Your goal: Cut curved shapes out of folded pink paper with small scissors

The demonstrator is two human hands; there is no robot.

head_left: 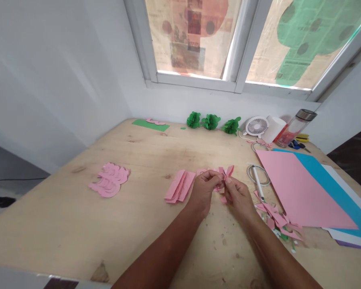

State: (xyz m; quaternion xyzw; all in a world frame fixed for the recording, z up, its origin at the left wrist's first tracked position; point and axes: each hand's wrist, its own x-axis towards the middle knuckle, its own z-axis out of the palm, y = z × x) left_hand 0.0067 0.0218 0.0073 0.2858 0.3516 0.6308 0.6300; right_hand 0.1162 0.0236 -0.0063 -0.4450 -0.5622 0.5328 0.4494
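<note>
Both hands meet over the middle of the wooden table, pinching a small piece of pink paper (229,170) whose ends stick up above the fingers. My left hand (205,188) is closed with its thumb and forefinger on the paper. Close against it, my right hand (238,193) grips the same piece from the other side. Folded pink paper strips (179,186) lie just left of my left hand. More pink cut paper shows behind the fingers, partly hidden. Farther left rests a pile of scalloped pink cutouts (110,179).
Paper scraps (278,220) and a white pen-like tool (258,183) on a cord lie right of my hands. Beyond are pink sheets (303,188) over blue and white ones. Green paper shapes (210,121), a small fan (256,127) and a glass bottle (296,127) line the back.
</note>
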